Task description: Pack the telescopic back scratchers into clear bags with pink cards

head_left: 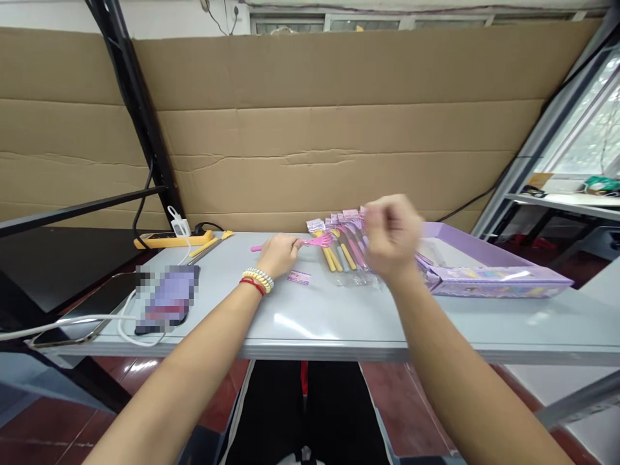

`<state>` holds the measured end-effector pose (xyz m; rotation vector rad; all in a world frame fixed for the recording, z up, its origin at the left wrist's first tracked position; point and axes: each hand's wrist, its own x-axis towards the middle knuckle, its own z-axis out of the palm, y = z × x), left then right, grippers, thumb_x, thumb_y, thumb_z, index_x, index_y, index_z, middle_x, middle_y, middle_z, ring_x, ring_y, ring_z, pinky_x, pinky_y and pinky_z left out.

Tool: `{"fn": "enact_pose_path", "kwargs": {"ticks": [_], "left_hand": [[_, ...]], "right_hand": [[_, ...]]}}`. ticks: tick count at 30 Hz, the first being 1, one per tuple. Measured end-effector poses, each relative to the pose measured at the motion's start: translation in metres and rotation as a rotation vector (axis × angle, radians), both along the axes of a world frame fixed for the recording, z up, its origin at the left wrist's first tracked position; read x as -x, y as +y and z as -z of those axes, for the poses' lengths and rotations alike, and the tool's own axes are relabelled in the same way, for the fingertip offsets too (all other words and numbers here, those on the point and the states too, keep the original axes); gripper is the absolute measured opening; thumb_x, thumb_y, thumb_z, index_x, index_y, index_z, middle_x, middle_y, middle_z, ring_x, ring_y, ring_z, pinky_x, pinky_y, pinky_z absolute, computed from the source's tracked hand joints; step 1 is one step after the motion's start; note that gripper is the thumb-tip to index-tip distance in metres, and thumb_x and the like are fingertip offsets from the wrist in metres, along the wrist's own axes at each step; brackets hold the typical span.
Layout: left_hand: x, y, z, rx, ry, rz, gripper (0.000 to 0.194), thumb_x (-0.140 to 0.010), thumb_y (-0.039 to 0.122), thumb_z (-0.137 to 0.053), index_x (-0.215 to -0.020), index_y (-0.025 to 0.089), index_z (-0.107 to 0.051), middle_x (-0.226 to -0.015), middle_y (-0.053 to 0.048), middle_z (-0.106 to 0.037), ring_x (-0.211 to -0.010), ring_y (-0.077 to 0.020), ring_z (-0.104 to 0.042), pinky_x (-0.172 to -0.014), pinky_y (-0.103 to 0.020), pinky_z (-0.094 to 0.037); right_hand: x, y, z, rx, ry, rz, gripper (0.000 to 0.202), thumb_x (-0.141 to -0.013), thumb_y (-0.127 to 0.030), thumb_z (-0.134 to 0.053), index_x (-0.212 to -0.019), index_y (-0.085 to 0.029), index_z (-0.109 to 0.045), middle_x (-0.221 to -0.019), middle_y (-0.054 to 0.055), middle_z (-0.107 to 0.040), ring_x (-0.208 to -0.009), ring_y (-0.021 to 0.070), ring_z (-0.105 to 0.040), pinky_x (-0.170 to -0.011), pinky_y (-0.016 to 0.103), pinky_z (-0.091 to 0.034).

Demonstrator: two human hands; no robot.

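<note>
My left hand (281,253) rests on the grey table (339,323), fingers closed around a pink hand-shaped stick toy (317,241) that lies flat. My right hand (392,236) is raised just above the table, blurred, fingers curled over a clear packet from the row of packaged pink and yellow stick toys (341,248). A small pink label card (298,278) lies on the table beside my left wrist, which wears bead bracelets.
A shallow purple box (484,274) stands at the right. A phone (167,300) with a white cable lies at the left, a yellow power strip (174,241) behind it. A cardboard wall backs the table; a black shelf frame stands left.
</note>
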<state>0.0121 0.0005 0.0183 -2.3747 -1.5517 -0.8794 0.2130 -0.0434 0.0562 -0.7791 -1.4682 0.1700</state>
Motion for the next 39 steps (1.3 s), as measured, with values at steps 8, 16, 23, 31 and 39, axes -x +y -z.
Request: {"fn": "enact_pose_path", "kwargs": {"ticks": [8, 16, 23, 31, 39], "left_hand": [[-0.009, 0.009, 0.001, -0.037, 0.087, 0.181, 0.035, -0.096, 0.035, -0.038, -0.089, 0.02, -0.068, -0.088, -0.006, -0.07, -0.082, -0.0185, -0.062, -0.072, -0.029, -0.041], [0.007, 0.008, 0.01, 0.068, -0.112, 0.074, 0.034, -0.093, 0.035, -0.039, -0.084, 0.02, -0.068, -0.078, -0.005, -0.068, -0.074, -0.0184, -0.059, -0.065, -0.029, -0.038], [0.006, 0.008, 0.009, 0.18, -0.261, 0.26, 0.045, -0.088, 0.052, -0.042, -0.075, 0.017, -0.065, -0.061, 0.001, -0.056, -0.058, -0.0122, -0.045, -0.056, -0.026, -0.03], [-0.004, 0.0, 0.01, 0.211, -0.297, 0.397, 0.047, -0.088, 0.051, -0.038, -0.058, 0.017, -0.05, -0.053, 0.003, -0.041, -0.053, -0.0101, -0.035, -0.052, -0.026, -0.026], [0.006, 0.009, 0.009, 0.185, -0.321, 0.093, 0.034, -0.09, 0.041, -0.037, -0.089, 0.019, -0.063, -0.078, -0.004, -0.065, -0.075, -0.0188, -0.058, -0.07, -0.029, -0.042]], "right_hand": [[0.001, 0.057, 0.055, 0.416, -0.248, -0.212, 0.03, -0.079, -0.047, -0.059, -0.082, -0.017, -0.062, -0.061, 0.001, -0.061, -0.052, 0.0142, -0.054, -0.053, 0.029, -0.044], [-0.011, 0.053, 0.05, 0.488, 0.358, -0.368, 0.037, -0.054, -0.041, -0.081, -0.069, -0.017, -0.058, -0.044, -0.004, -0.054, -0.034, 0.0092, -0.044, -0.031, 0.021, -0.036], [-0.013, 0.062, 0.048, 0.467, 0.694, -0.357, 0.032, -0.059, -0.031, -0.082, -0.065, -0.017, -0.054, -0.052, -0.002, -0.057, -0.043, 0.0087, -0.053, -0.04, 0.02, -0.048], [-0.005, 0.042, 0.046, 0.626, 0.244, -0.72, 0.04, -0.057, -0.044, -0.083, -0.078, -0.017, -0.061, -0.056, -0.003, -0.06, -0.041, 0.0103, -0.054, -0.031, 0.02, -0.039], [-0.011, 0.049, 0.044, 0.606, 0.446, -0.513, 0.047, -0.057, -0.054, -0.081, -0.062, -0.016, -0.054, -0.05, -0.001, -0.057, -0.038, 0.0084, -0.05, -0.031, 0.019, -0.036]]}}
